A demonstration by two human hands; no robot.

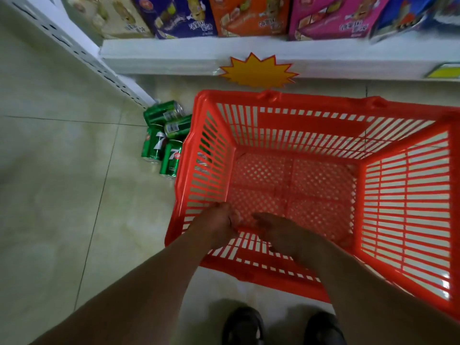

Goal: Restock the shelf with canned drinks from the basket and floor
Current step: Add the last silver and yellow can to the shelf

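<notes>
Shoes [281, 327] behind basket [403, 220] rim; cans [164, 138] touching its left wall

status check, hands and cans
Left hand and right hand open over basket, holding nothing. Basket shows no cans. Four green cans on floor beside it. Nothing blocking.

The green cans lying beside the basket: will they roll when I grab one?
Probably. The green cans lie on their sides on smooth tile, so a nudged one may roll. They touch each other and the basket, so lifting one could shift its neighbours. Their glossy metal may be slippery; they look unopened, so likely heavy for their size.
</notes>
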